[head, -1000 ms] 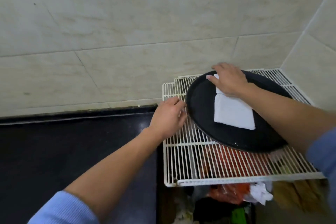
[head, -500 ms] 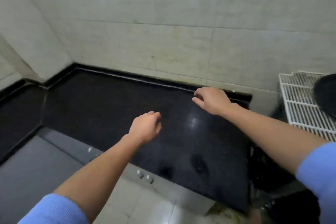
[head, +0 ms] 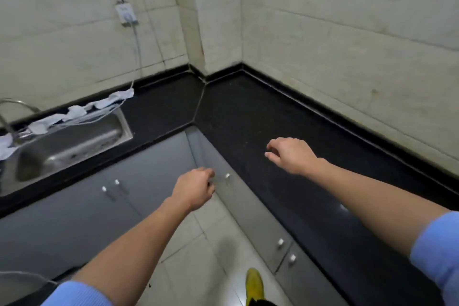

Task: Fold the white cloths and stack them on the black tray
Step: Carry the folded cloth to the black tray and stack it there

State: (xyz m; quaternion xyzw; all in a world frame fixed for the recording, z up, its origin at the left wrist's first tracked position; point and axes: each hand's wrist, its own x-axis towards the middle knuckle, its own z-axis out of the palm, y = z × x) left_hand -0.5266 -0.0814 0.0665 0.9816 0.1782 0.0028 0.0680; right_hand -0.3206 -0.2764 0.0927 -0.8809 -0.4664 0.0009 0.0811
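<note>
Both hands have swung left, away from the rack and tray, now out of view. Left hand (head: 193,189) hangs before the cabinets (head: 74,218), fingers loosely curled, empty. Right hand (head: 290,154) hovers over the black table (head: 248,112) near its front edge, also loosely curled and empty. White cloths (head: 82,112) lie strung along the far rim of one sink (head: 74,141), their number unclear. Five knobs (head: 227,176) show.
</note>
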